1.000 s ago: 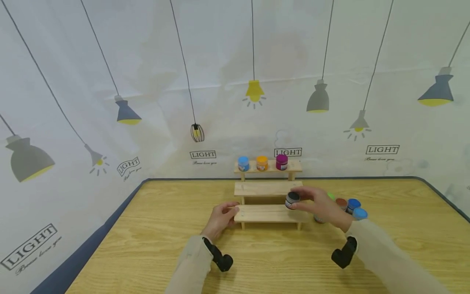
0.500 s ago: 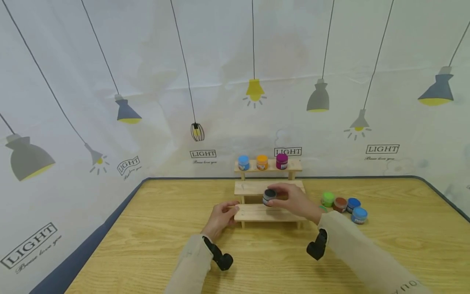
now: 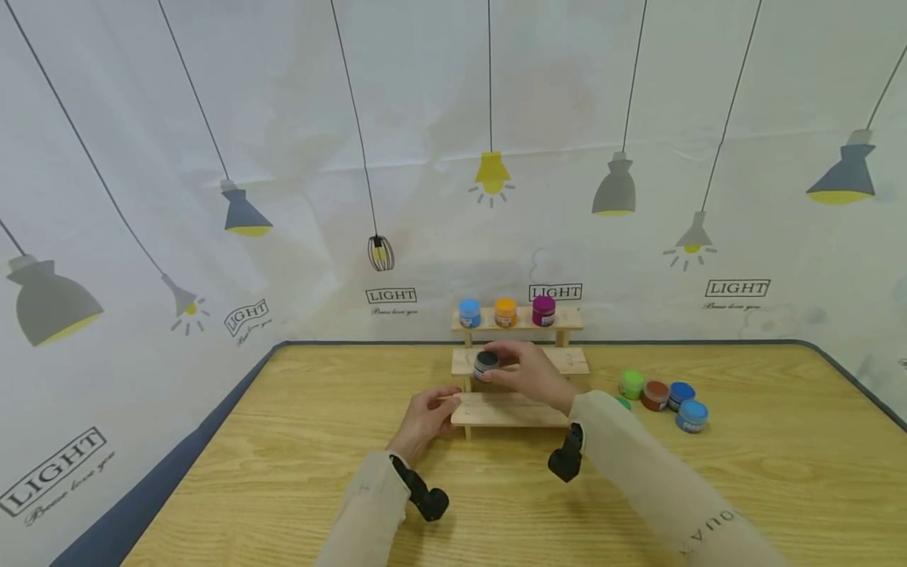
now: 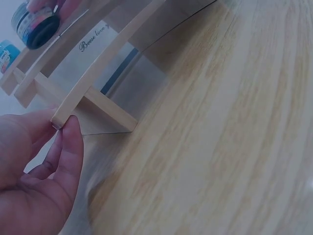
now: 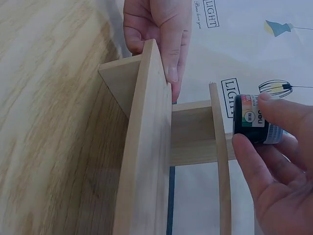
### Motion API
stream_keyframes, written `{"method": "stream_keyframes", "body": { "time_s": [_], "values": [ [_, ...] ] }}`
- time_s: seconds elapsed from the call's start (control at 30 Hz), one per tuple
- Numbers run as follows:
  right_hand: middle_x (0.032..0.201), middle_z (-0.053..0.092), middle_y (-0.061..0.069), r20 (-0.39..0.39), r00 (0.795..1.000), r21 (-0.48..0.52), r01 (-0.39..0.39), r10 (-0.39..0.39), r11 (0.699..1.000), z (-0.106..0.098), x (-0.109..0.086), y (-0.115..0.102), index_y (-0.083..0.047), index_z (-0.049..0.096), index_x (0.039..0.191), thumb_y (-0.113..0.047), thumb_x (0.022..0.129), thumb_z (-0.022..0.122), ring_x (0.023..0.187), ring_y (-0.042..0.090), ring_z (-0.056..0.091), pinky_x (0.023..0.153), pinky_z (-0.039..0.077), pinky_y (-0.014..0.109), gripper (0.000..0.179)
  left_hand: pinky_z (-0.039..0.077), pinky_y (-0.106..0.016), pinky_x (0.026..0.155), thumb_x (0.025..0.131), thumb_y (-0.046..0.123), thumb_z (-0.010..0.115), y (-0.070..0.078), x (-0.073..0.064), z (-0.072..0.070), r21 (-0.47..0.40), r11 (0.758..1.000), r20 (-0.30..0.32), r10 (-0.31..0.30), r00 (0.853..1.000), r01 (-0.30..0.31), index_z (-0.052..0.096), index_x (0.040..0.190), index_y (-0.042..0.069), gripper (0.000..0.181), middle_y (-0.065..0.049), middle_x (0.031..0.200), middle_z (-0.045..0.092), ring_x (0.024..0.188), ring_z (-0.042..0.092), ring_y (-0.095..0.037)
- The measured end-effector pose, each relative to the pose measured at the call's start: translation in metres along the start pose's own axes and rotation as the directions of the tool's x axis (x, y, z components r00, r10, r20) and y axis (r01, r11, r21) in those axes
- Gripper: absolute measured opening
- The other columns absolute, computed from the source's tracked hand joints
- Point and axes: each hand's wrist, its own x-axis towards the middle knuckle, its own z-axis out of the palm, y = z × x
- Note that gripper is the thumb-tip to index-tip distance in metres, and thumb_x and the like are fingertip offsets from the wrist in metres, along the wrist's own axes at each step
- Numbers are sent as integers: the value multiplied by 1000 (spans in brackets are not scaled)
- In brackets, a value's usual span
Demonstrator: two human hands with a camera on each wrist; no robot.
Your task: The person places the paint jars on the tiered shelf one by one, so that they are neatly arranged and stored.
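Three upper jars [image 3: 505,313] are seen near the centre of the head view, one black-lidded jar [image 3: 486,365] just below, five other jars [image 3: 655,396] right of centre. One three-shelf rack [image 3: 492,410], one left hand [image 3: 423,423], one right hand [image 3: 533,375] and eight printed lamps [image 3: 491,175] are counted.

Your right hand [image 3: 527,373] is pinching a dark, labelled jar [image 3: 486,372] by the nine-o'clock end of the upright wooden stand [image 3: 570,319]'s middle shelf [image 3: 575,361]; your left hand [image 3: 423,421] is gripping its bottom shelf [image 3: 503,410]'s nine-o'clock end.
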Motion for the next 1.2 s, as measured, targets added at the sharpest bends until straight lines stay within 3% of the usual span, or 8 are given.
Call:
{"method": "stream_keyframes", "body": {
  "time_s": [0.23, 0.67, 0.87, 1.2],
  "values": [
    [106, 59, 11, -41, 999, 4, -34, 34, 999, 7, 16, 3, 1, 51, 122, -16, 80, 66, 95, 24, 56, 80, 45, 36, 47, 44, -23, 51, 89, 15, 55, 2, -1, 0, 3, 1000, 1, -16, 1000, 16, 58, 114, 2, 29, -7, 85, 58, 56, 50, -10],
    [104, 59, 12, -73, 994, 53, -78, 82, 996, 16, 30, 5, 1, 54, 119, -15, 79, 67, 92, 22, 57, 77, 47, 34, 45, 46, -24, 55, 89, 15, 55, 3, -1, 0, 15, 1000, 0, -23, 1000, 23, 58, 115, 2, 29, -9, 91, 60, 65, 54, -10],
    [105, 59, 14, -72, 995, 75, -60, 66, 995, 19, 33, 6, 2, 53, 119, -13, 78, 68, 91, 23, 58, 77, 47, 33, 45, 45, -23, 55, 89, 16, 55, 1, 1, -1, 19, 999, -6, -27, 1000, 27, 58, 115, 3, 30, -7, 90, 60, 64, 53, -10],
    [102, 60, 13, -65, 998, 19, 2, -1, 1000, 23, 32, 8, 3, 54, 117, -10, 79, 67, 89, 22, 58, 77, 47, 32, 42, 45, -23, 54, 89, 16, 55, 0, 1, -1, 5, 1000, 5, -8, 1000, 8, 57, 116, 2, 31, -8, 89, 60, 62, 52, -10]
  ]
}}
